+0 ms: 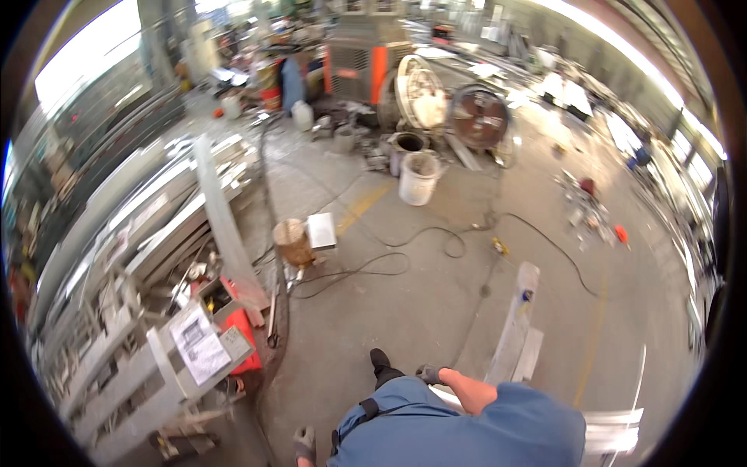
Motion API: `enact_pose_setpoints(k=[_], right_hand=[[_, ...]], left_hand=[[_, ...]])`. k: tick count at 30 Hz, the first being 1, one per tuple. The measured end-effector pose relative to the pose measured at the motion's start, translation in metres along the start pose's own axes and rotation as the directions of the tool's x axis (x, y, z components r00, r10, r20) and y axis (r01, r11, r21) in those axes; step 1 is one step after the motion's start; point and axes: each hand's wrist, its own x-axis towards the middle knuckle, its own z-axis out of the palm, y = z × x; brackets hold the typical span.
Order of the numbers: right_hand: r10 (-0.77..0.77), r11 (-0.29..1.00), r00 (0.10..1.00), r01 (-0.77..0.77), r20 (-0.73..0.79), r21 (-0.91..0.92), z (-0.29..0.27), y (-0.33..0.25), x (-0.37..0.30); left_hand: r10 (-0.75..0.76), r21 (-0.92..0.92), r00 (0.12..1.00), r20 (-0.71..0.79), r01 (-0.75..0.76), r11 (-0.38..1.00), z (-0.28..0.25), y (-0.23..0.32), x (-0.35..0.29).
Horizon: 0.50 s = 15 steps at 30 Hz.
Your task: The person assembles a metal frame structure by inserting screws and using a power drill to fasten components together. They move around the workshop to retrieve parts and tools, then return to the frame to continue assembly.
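Observation:
My left hand [305, 442], in a grey glove, hangs low beside my left side. Its fingers look loosely stretched, with nothing visible in them. In front of my body is my right hand [427, 374], also gloved in grey, the arm bent across from the right. Its fingers are blurred and partly turned away, so their grip is unclear. A white strip [447, 398] shows just under the right forearm; whether the hand touches it cannot be made out. To the right, a long pale metal beam [511, 327] extends ahead, with a small blue item [527, 296] on it.
Metal profiles [148, 210] are stacked at left, near a paper sheet [200, 345] and a red toolbox [243, 335]. Ahead are a brown stump-like drum [293, 241], a white bucket [419, 179] and a loose cable [405, 261] across the floor. Scrap [591, 214] lies far right.

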Motion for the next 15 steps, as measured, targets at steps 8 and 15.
enact_pose_setpoints(k=[8, 15], right_hand=[[-0.008, 0.963, 0.999, -0.005, 0.049, 0.268, -0.141, -0.025, 0.052], [0.018, 0.996, 0.999, -0.021, 0.035, 0.083, -0.211, -0.117, 0.077]], left_hand=[[-0.308, 0.106, 0.948, 0.085, 0.299, 0.949, 0.012, 0.189, -0.015], [-0.429, 0.015, 0.903, 0.012, 0.429, 0.903, 0.037, 0.123, -0.029]])
